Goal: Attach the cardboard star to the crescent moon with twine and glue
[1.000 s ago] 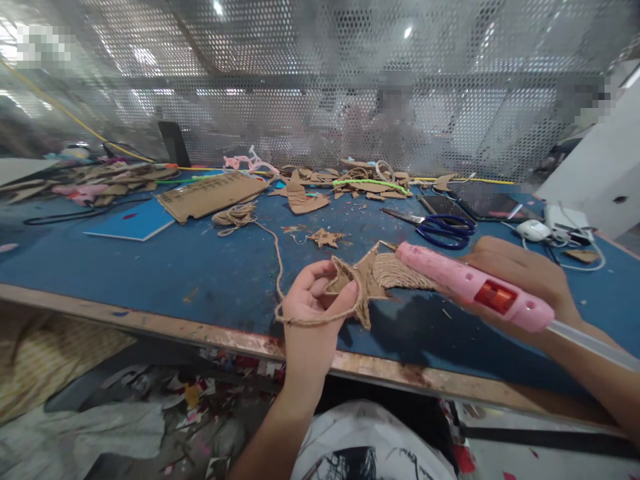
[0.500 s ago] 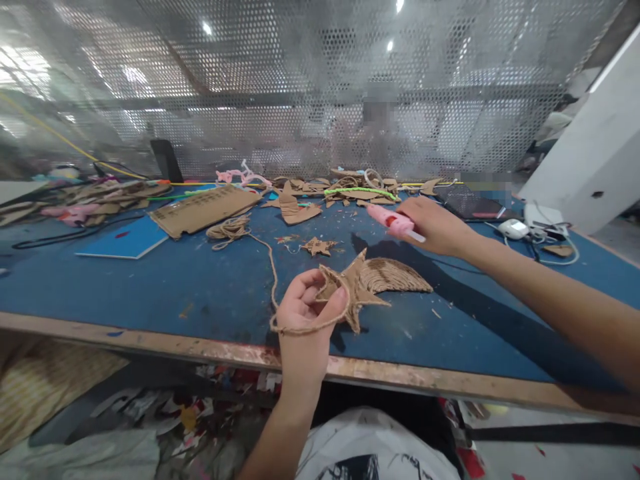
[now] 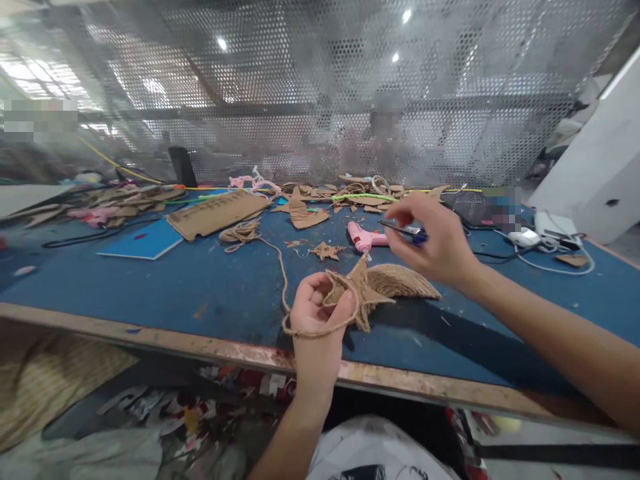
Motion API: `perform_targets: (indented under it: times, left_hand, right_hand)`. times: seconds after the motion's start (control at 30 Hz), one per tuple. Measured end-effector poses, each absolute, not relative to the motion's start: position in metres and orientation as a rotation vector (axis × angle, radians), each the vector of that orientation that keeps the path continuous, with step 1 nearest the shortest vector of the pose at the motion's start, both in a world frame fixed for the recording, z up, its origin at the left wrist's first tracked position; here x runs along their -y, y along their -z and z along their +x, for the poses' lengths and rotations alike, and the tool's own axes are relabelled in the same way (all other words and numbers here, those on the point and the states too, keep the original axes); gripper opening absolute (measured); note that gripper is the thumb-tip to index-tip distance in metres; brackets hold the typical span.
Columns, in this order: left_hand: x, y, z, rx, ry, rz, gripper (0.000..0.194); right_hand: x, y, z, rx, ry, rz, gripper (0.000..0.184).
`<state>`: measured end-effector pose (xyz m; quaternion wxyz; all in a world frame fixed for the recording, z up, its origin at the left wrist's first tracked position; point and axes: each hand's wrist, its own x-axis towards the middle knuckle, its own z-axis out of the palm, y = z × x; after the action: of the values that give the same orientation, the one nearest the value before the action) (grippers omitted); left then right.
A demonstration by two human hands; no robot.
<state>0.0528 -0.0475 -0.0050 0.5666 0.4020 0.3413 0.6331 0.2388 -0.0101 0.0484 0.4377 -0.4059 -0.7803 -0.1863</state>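
My left hand [image 3: 317,313] pinches a cardboard star [image 3: 361,292] just above the blue table [image 3: 200,280]. Jute twine [image 3: 280,267] loops round that hand's wrist side and runs back to a coil [image 3: 241,232]. A twine-wrapped crescent piece [image 3: 403,281] lies behind the star. My right hand [image 3: 433,240] hovers above and behind it, fingers closed on scissors with blue handles [image 3: 413,232]. The pink glue gun [image 3: 364,237] lies on the table to the left of that hand.
A small cardboard star [image 3: 326,251], cardboard scraps [image 3: 300,212], a flat cardboard sheet [image 3: 217,212] and a blue book [image 3: 143,240] lie further back. A white charger with cables [image 3: 533,238] sits at the right. A perforated metal screen [image 3: 320,100] closes the far side.
My right hand carried the pink glue gun away from the star, set it down on the table further back, and now holds the scissors. The left hand kept hold of the star.
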Motion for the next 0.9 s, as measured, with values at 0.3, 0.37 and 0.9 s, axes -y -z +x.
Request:
perform_targets:
  times: [0.3,0.37,0.9]
  left_hand:
    - [0.044,-0.002,0.057,-0.808,-1.409,0.920,0.043]
    - [0.045,-0.002,0.054,-0.766,-1.384,0.975,0.045]
    - [0.050,-0.003,0.053,-0.755,-1.205,1.158,0.027]
  right_hand:
    - [0.084,-0.030,0.179,2.293,0.563,-0.777,0.021]
    - [0.081,-0.035,0.181,2.238,0.404,-0.779,0.018]
    - [0.071,-0.053,0.208,1.553,-0.382,-1.137,0.013]
